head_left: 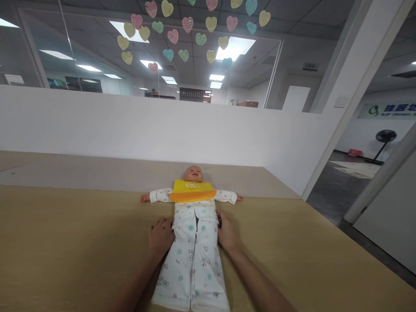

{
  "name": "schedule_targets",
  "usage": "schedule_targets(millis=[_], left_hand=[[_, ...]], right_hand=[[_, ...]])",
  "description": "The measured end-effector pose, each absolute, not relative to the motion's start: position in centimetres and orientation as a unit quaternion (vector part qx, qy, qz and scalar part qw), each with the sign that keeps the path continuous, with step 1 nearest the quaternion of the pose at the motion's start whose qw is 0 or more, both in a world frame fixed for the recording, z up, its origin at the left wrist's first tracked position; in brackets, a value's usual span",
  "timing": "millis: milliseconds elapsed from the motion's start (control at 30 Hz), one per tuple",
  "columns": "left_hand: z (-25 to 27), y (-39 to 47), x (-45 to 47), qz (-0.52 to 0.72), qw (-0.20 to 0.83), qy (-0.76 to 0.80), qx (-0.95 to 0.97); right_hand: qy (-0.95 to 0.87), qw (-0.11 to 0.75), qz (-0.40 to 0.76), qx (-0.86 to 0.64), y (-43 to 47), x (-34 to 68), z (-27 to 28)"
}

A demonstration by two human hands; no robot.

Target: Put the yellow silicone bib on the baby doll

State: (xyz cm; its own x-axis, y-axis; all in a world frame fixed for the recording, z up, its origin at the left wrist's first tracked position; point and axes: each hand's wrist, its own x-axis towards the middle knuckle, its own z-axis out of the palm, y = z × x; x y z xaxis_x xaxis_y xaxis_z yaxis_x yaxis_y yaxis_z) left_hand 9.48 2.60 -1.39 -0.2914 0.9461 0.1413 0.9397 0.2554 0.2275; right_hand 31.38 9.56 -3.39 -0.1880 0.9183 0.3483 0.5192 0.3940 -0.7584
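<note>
A baby doll [193, 173] lies on its back on the table, head away from me and arms spread out. It wears a white printed long-sleeved top [161, 195] and a yellow bib [192, 191] with an orange lower edge. White printed pants [182, 264] cover its legs, with the wide leg ends towards me. My left hand [161, 236] is at the left side of the pants near the waist, fingers bent against the cloth. At the opposite side, my right hand [227, 232] has its fingers and thumb closed at the cloth edge. The fingertips are partly hidden.
The wooden table [81, 242] meets a grey strip [97, 171] along a low white wall [146, 130]. Heart-shaped notes [187, 24] are stuck on the glass above. To the right is a doorway, with a black fan [385, 136] and a red basin [355, 152] beyond it.
</note>
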Motion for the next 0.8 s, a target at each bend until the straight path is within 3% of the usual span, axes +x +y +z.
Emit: schedule_targets(millis=[200, 467, 800], left_hand=[[-0.98, 2.43, 9.52, 0.127, 0.0, 0.786, 0.605], [-0.65, 1.79, 9.28, 0.191, 0.0, 0.767, 0.612], [-0.7, 2.4, 9.19, 0.179, 0.006, 0.776, 0.605]], right_hand=[[-0.724, 0.427, 0.293, -0.457, 10.42, 31.58, -4.43], [-0.755, 0.358, 0.247, -0.49, 10.35, 31.8, -4.0], [-0.774, 0.301, 0.206, -0.518, 10.15, 31.64, -3.46]])
